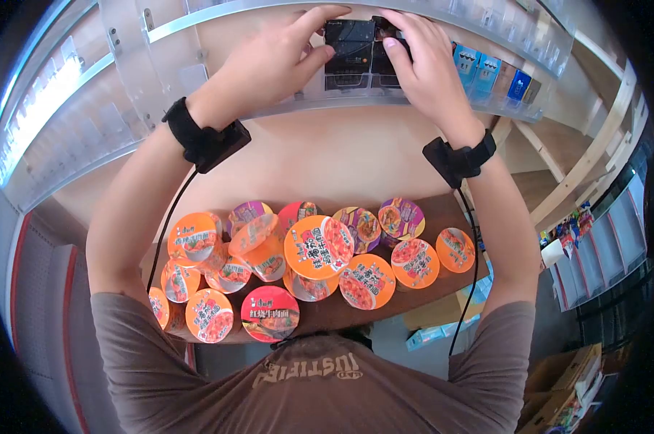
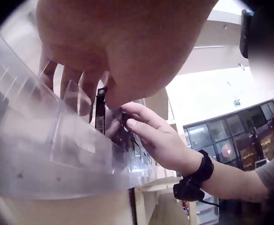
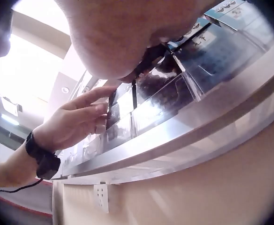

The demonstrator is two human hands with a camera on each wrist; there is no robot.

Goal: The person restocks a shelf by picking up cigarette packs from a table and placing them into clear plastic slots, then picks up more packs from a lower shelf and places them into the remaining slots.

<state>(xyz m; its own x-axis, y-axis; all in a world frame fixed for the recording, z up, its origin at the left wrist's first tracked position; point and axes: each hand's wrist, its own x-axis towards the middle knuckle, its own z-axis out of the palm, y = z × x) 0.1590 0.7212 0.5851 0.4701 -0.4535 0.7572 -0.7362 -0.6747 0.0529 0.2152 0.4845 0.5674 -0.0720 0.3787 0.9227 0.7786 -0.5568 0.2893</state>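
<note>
Small black boxes (image 1: pixel 350 56) stand side by side in a clear shelf tray at the top of the head view. My left hand (image 1: pixel 272 54) is at their left side, its thumb tip against the edge and its index finger reaching over the top. The left wrist view shows its fingers extended past a thin black box edge (image 2: pixel 100 110). On the right, my right hand (image 1: pixel 429 69) pinches a dark, glossy box (image 3: pixel 151 58) between thumb and fingers, partly hidden by the hand. Below it, another dark box (image 3: pixel 167 91) sits behind the clear front lip.
Blue boxes (image 1: pixel 488 71) stand right of the black ones on the same shelf (image 1: pixel 283 105). Below, a brown board bears several instant noodle cups (image 1: pixel 319 247), some stacked. A wooden frame (image 1: pixel 583 166) rises at the right; cardboard boxes (image 1: pixel 565 376) lie lower right.
</note>
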